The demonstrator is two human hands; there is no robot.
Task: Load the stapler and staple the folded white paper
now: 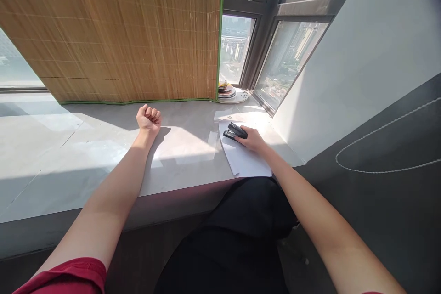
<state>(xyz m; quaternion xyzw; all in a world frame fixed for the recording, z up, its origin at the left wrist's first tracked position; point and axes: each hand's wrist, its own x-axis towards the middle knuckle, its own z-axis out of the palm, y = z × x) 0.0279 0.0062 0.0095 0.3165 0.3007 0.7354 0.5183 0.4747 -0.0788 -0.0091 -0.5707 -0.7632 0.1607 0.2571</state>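
Note:
My right hand (253, 139) is wrapped round the rear of a black stapler (237, 131), whose front end points left. The stapler is over white sheets of paper (243, 158) that lie at the right end of the sill, reaching its front edge. Whether the stapler touches the paper I cannot tell. Off to the left, my left hand (149, 119) rests palm up on the sill, its fingers curled into a fist. Nothing shows between those fingers, and the hand is well apart from the paper.
The pale window sill (186, 165) runs across the view. A bamboo blind (131, 32) hangs along its back. Stacked plates (227, 92) stand in the corner by the window frame (263, 41). At the right, a bead chain (358, 171) loops before a grey wall.

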